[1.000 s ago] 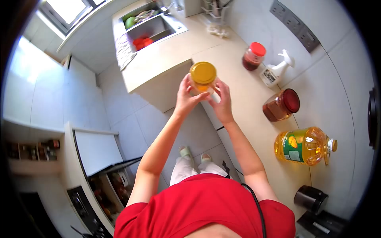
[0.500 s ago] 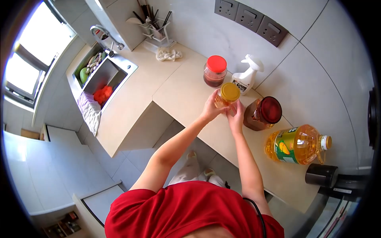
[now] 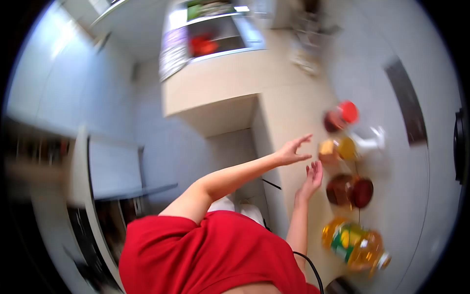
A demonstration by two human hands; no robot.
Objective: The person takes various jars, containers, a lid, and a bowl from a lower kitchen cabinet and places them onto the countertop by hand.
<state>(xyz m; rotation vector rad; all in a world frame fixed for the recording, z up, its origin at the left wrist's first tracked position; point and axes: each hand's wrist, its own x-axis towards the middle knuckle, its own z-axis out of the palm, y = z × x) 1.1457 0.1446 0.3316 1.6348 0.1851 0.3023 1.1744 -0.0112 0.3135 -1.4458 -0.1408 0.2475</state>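
Observation:
A glass jar with a yellow lid (image 3: 347, 148) stands on the counter among the other containers, smeared by motion. My left hand (image 3: 293, 151) is just to its left, fingers spread and holding nothing. Below it, my right hand (image 3: 312, 180) is raised with the palm turned up and fingers apart, also without anything in it. Neither hand touches the jar. A red-lidded jar (image 3: 341, 116) stands above the yellow-lidded one, and a white spray bottle (image 3: 367, 140) is to the right. Nearest my right hand on its right side is a dark-lidded jar (image 3: 348, 190).
A large bottle of yellow oil (image 3: 356, 243) stands farther down the counter (image 3: 220, 81). The sink (image 3: 227, 34) holds something red, with a cloth (image 3: 174, 51) over its edge. Grey sockets (image 3: 406, 100) are on the wall. An open cabinet or drawer (image 3: 115, 171) is at left.
Both my hands have let go of the yellow-lidded jar and drawn back from it; it now stands on the counter. The head view has swung left, so the scene appears turned and blurred.

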